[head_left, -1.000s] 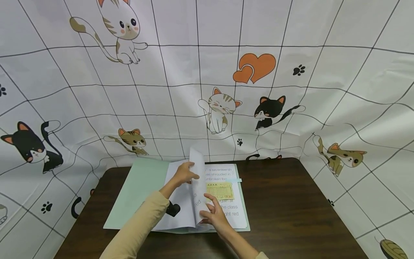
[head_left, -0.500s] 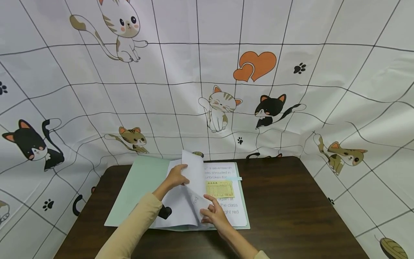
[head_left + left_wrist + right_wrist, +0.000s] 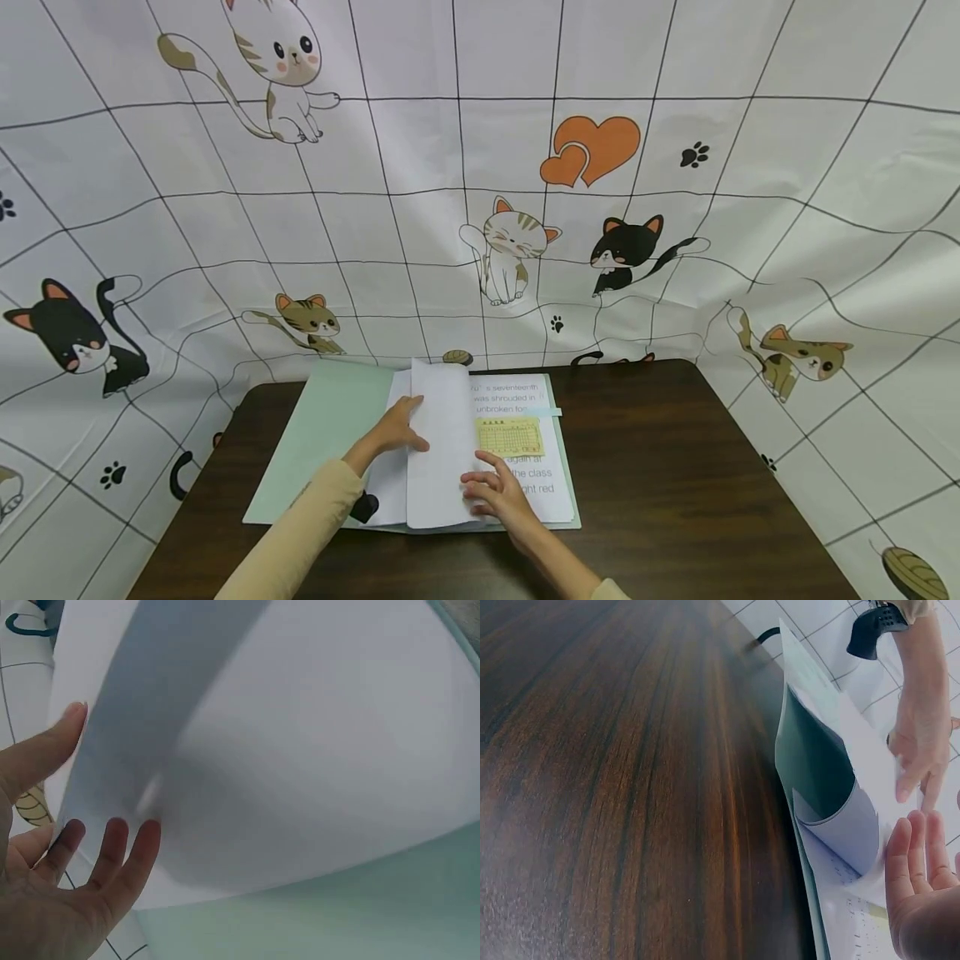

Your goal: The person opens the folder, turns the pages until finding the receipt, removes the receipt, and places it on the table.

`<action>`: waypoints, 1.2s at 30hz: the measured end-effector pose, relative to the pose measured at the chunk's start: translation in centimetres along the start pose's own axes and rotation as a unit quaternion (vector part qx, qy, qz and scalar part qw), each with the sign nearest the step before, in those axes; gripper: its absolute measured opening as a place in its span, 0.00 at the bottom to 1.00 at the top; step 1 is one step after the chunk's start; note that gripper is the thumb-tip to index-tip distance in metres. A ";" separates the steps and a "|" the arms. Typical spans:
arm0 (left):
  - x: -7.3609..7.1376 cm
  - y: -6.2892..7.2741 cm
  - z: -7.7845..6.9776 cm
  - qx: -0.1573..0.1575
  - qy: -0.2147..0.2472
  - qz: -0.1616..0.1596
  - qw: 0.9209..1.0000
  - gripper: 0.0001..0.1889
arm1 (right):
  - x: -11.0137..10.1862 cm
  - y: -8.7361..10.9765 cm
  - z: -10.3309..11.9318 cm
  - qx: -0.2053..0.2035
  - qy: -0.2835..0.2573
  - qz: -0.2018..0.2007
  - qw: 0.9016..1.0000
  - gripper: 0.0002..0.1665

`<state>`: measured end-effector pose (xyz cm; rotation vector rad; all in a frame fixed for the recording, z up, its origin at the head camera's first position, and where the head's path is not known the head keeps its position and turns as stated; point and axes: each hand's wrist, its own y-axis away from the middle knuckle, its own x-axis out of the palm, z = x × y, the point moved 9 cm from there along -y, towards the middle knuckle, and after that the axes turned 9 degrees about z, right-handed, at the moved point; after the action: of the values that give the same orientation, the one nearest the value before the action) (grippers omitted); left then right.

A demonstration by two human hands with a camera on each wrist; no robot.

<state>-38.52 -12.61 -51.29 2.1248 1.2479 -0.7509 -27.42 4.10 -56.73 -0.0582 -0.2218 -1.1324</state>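
Note:
A light green folder (image 3: 330, 417) lies spread on the table, with white sheets inside. One curled white page (image 3: 442, 475) stands over the middle of it, its blank side showing. My left hand (image 3: 390, 429) reaches to this page's left edge, thumb and fingers spread; in the left wrist view the thumb tip (image 3: 73, 712) is right at the paper's edge. Fingers of my right hand (image 3: 498, 496) rest, slightly bent, at the page's right side near the bottom. In the right wrist view the page bows up in a roll (image 3: 847, 825) beside the right hand (image 3: 922, 877).
On the right-hand printed sheet (image 3: 540, 500) sits a small yellow gridded slip (image 3: 510, 437), and a pale blue tab (image 3: 543, 412) sticks out past the edge. The dark wooden table (image 3: 660, 483) extends to the right. A white cat-patterned cloth (image 3: 405, 167) hangs behind and at the sides.
My left hand has moved left and slightly toward me, carrying the page's free edge over leftward. The page now shows its blank side more fully. The right hand has stayed nearly in place.

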 end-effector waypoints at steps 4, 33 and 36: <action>0.1 0.5 0.3 0.003 -0.031 -0.012 0.999 0.50 | -0.3 -0.1 -0.2 0.001 0.000 -0.004 1.000 0.38; 0.4 1.0 4.6 -0.036 -0.002 -0.077 0.996 0.53 | -7.0 -0.3 -0.5 -0.004 0.087 -0.106 0.991 0.33; 0.3 1.0 4.8 -0.034 -0.011 -0.077 0.996 0.53 | -8.0 -0.2 -0.4 -0.006 0.106 -0.131 0.986 0.31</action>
<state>-38.33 -16.20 -54.61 1.9773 1.4184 -0.7841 -30.83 11.06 -58.73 0.0831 -0.0328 -1.3909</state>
